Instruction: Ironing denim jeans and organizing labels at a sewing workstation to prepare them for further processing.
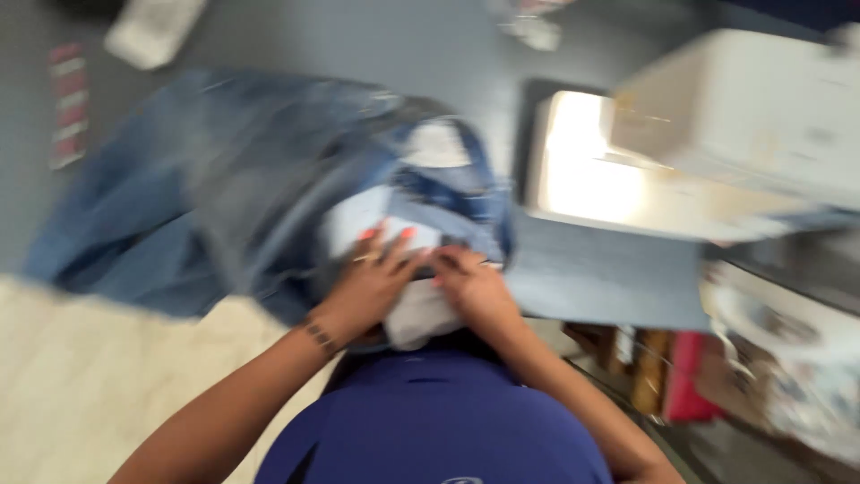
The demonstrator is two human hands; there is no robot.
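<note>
- We see our left hand [372, 278] lying flat on a pair of blue jeans [224, 197], with the fingers spread; the nails are painted orange-pink and there is a ring on one finger.
- Our right hand [470, 282] is just beside the left one, almost touching it. Its fingers are curled down onto the denim, but the picture is blurred, so we cannot tell if they pinch the cloth or only press it.
- Both hands rest on the waist part of the jeans, where a pale inner lining [421, 314] shows, close to our body in the dark blue shirt [439, 421].
- The jeans lie on a grey bench [376, 45]. They spread from the hands toward the far left, and the near left part hangs over the bench edge above a light floor [81, 385].
- To the right of the hands a white sewing machine [717, 134] stands on the bench, with a bright lighted area under its arm.
- A flat blue piece of fabric [609, 278] lies between the hands and the machine, near its base.
- At the far left there is a white cloth-like thing [152, 31] and a striped strip [67, 103]; both are too blurred to name.
- At the near right we see a red thing [690, 376] and mixed clutter, not clear.
</note>
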